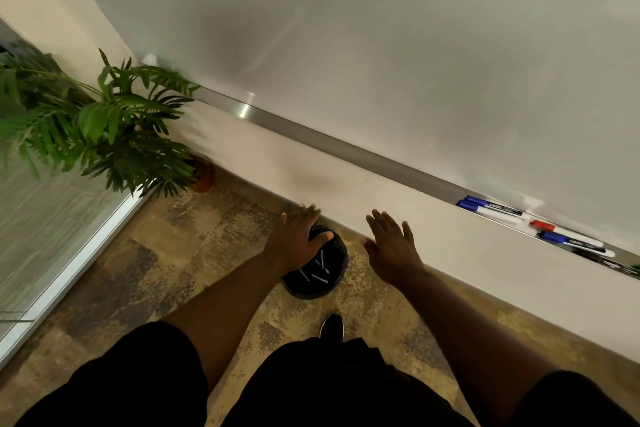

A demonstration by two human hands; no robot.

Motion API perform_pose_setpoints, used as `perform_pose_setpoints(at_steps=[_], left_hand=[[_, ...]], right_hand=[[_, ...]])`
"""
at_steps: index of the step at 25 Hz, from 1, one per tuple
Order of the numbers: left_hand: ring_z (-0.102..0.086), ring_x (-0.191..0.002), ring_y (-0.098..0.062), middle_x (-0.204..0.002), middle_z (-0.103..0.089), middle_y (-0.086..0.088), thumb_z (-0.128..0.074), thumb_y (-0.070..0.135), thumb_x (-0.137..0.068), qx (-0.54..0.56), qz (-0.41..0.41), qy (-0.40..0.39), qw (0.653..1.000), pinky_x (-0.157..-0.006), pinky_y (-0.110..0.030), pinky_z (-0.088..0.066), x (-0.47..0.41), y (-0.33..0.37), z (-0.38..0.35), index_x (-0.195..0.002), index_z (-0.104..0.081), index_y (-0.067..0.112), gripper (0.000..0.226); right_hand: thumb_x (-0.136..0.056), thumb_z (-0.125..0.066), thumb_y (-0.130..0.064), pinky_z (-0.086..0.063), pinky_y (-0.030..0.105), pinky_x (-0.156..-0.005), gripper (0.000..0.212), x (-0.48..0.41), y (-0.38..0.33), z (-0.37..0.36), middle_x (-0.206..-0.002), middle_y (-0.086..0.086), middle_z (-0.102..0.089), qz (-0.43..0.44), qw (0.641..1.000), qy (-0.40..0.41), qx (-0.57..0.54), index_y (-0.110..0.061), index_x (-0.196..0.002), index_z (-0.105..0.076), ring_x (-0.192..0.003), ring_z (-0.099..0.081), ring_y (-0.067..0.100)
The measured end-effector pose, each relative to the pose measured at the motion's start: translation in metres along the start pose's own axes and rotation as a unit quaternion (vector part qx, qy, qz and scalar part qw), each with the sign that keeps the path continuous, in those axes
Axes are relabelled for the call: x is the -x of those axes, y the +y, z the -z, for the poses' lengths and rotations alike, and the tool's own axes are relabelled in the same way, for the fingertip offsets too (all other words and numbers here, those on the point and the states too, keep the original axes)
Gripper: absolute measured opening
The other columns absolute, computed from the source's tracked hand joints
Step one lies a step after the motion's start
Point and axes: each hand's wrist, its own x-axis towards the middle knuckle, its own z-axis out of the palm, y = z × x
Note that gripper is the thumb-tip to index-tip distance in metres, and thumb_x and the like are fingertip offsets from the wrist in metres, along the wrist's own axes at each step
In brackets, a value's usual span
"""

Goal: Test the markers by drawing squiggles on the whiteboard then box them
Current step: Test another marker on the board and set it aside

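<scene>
The whiteboard is blank as far as this view shows: no squiggles, no boxes drawn around any, so by my reading the task has not started and all of it is left, picking a marker, testing it, boxing the mark, and repeating for the others.

The markers lie in the metal tray that runs along the whiteboard's lower edge, gathered toward the tray's right end. Two blue-capped ones lie side by side, then a red-capped one, another blue-capped one, and what looks like a black one nearest the frame edge; a touch of green at the very border may be one more, but that is too cut off to tell.

Both hands are empty. The left hand is spread flat, fingers apart, below the whiteboard and over a black bin on the floor, which holds a few pale sticks I cannot identify. The right hand is likewise open with its grip apart, palm down, in front of the wall strip under the tray. Neither touches a marker.

Relative to the tray, the right hand sits lower and to the left of the markers, clearly apart from them; the left hand is farther off still. The right hand seems the likelier one to reach up and rightward for the nearest blue-capped marker.

A potted plant stands at the tray's far left end.
</scene>
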Motion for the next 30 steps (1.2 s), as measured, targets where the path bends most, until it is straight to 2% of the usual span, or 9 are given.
perform_pose_setpoints(at_steps=[7, 11, 18, 24, 30], left_hand=[[-0.002, -0.151, -0.014, -0.164, -0.014, 0.002, -0.036, 0.063, -0.096, -0.017, -0.057, 0.008, 0.998, -0.122, -0.049, 0.000, 0.007, 0.087, -0.027, -0.155, -0.021, 0.022, 0.073], [-0.001, -0.151, -0.014, -0.164, -0.011, 0.004, -0.033, 0.066, -0.096, -0.054, -0.086, 0.001, 0.995, -0.122, -0.049, -0.001, 0.022, 0.160, -0.061, -0.156, -0.017, 0.026, 0.074], [0.006, -0.151, -0.011, -0.164, -0.001, 0.010, -0.010, 0.082, -0.082, -0.108, -0.127, -0.018, 0.986, -0.122, -0.047, 0.003, 0.041, 0.292, -0.138, -0.156, -0.009, 0.035, 0.088], [0.010, -0.150, -0.011, -0.164, 0.004, 0.011, -0.023, 0.071, -0.093, -0.141, -0.177, -0.058, 0.972, -0.122, -0.046, 0.006, 0.042, 0.397, -0.183, -0.156, -0.004, 0.035, 0.076], [0.009, -0.150, -0.011, -0.164, 0.002, 0.011, -0.023, 0.067, -0.096, -0.158, -0.223, -0.069, 0.959, -0.122, -0.043, 0.007, -0.003, 0.476, -0.207, -0.156, -0.004, 0.034, 0.071]], right_hand=[[-0.103, -0.027, -0.057, 0.005, 0.049, -0.123, 0.069, 0.062, 0.062, 0.018, -0.168, -0.001, -0.001, -0.027, 0.998, 0.047, -0.015, -0.022, -0.159, -0.011, -0.154, 0.006, 0.014], [-0.101, -0.022, -0.063, 0.007, 0.050, -0.123, 0.074, 0.118, 0.116, 0.031, -0.167, -0.002, 0.006, -0.051, 0.997, 0.064, -0.001, -0.022, -0.160, -0.003, -0.153, 0.011, 0.014], [-0.097, -0.011, -0.070, 0.012, 0.048, -0.122, 0.077, 0.217, 0.216, 0.053, -0.165, -0.005, 0.016, -0.103, 0.990, 0.092, -0.006, -0.026, -0.159, 0.006, -0.151, 0.018, 0.014], [-0.096, -0.007, -0.070, 0.011, 0.047, -0.122, 0.079, 0.285, 0.298, 0.069, -0.166, -0.005, 0.011, -0.167, 0.977, 0.132, -0.028, -0.025, -0.160, 0.001, -0.152, 0.015, 0.013], [-0.087, 0.007, -0.075, 0.003, 0.046, -0.123, 0.090, 0.297, 0.368, 0.084, -0.167, -0.003, -0.005, -0.237, 0.952, 0.183, -0.067, -0.024, -0.159, -0.012, -0.154, -0.001, 0.016]])
